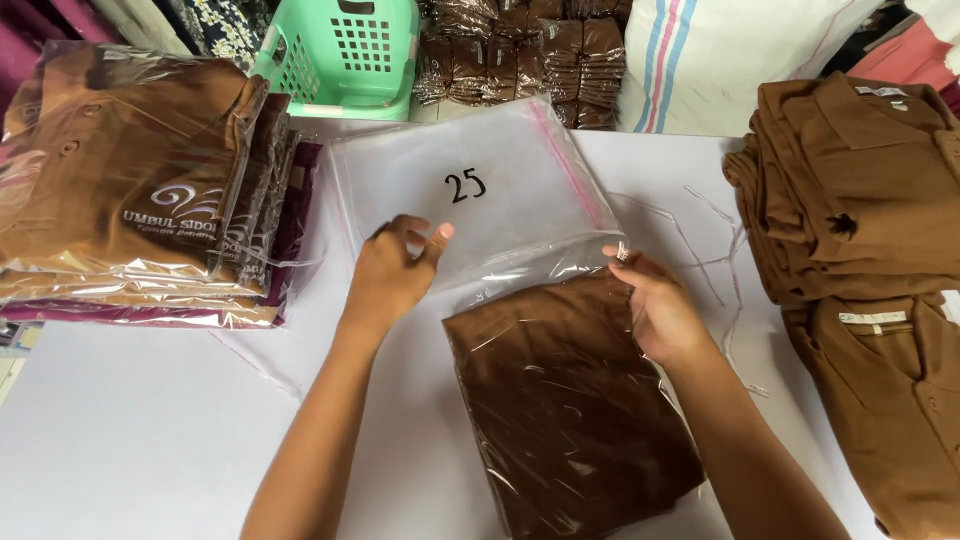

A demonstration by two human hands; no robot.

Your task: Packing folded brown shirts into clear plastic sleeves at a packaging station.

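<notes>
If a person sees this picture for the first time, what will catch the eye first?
Probably the two bare hands at the centre: the left hand and right hand pinch the open end of a clear plastic bag with a folded brown shirt inside. Bagged brown shirts are stacked at left, unbagged ones at right.

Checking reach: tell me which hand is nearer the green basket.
Left. The left hand lies on the clear bag below the green basket; the right hand, on the bagged brown shirt, is farther right.
</notes>
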